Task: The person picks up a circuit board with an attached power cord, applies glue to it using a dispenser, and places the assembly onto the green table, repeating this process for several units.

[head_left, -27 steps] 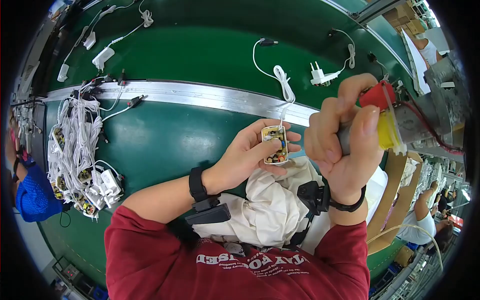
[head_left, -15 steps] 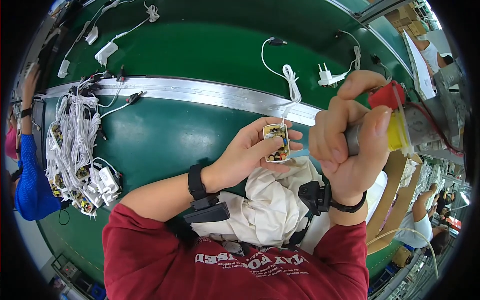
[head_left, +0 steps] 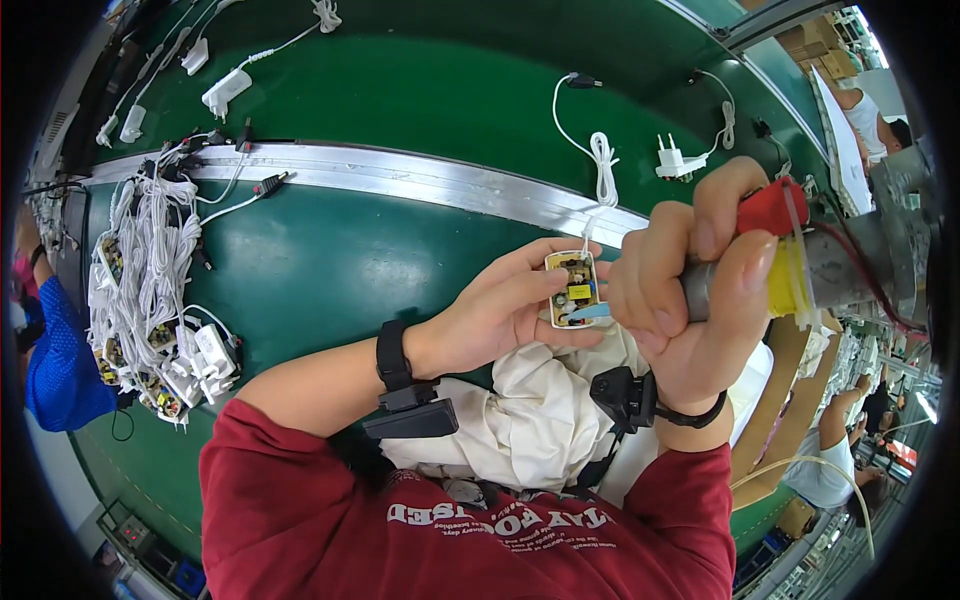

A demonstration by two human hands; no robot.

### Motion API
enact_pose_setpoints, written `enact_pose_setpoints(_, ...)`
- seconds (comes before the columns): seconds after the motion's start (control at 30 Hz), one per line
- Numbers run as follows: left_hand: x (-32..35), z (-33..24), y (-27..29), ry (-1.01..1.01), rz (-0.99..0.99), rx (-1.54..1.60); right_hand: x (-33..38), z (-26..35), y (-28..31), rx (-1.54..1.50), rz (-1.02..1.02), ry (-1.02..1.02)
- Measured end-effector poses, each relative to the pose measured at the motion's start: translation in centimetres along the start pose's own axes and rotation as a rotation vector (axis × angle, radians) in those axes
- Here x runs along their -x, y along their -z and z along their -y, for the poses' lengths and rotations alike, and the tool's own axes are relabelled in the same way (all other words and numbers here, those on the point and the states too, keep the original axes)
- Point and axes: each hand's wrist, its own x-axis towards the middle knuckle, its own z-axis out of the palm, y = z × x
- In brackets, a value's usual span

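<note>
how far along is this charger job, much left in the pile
Done: finished-looking white chargers with coiled cords lie on the far green belt. In hand: the left hand holds an open charger half with its circuit board showing, while the right hand holds a powered driver beside it. Left: a heap of open, corded units waits at the left.

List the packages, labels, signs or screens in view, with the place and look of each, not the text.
Cardboard boxes: top right, beyond the green belt; brown, stacked.
White sheet: right edge, by the boxes; tall, tilted; a sign or paper, unclear.
Chest print: on the red shirt at bottom; white letters.
No screens seen.
</note>
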Motion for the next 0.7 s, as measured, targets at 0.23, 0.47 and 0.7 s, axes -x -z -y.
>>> enact_pose_setpoints(0.23,-0.2,0.3,-1.4,0.004,-0.004,-0.017,0.4,1.3,0.6,0.126,0.022,0.049)
enact_pose_setpoints(0.47,-3.8,0.0,-7.2,-0.052,-0.08,-0.228,0.8,7.3,2.6,0.075,-0.044,0.034)
enact_pose_setpoints(0.7,-13.4,-6.2,-17.5,-0.471,-0.033,-1.098,3.2,11.4,2.1,0.028,-0.02,0.037)
